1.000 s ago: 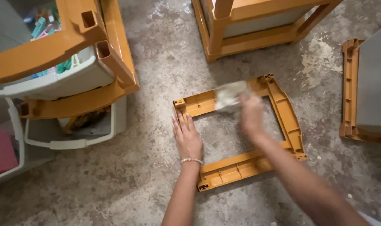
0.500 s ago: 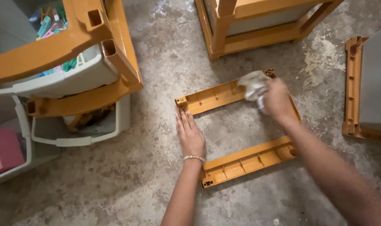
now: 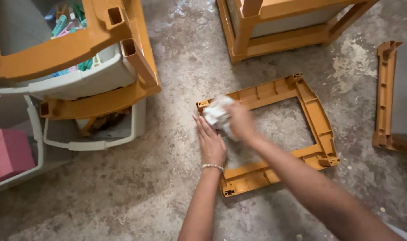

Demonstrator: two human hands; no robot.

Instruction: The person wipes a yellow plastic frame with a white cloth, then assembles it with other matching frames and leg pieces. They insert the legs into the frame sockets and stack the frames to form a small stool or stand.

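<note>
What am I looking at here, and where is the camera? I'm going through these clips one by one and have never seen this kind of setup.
There is no machine: the camera sits on a person's head and looks down at their own two bare hands over a rough concrete floor. An orange plastic frame lies flat on it. The left hand, with a bead bracelet at the wrist, rests flat on the frame's left side. The right hand is blurred, and its fingers press a crumpled white cloth against the frame's near-left corner. Around it stand orange shelf units with grey drawers.
</note>
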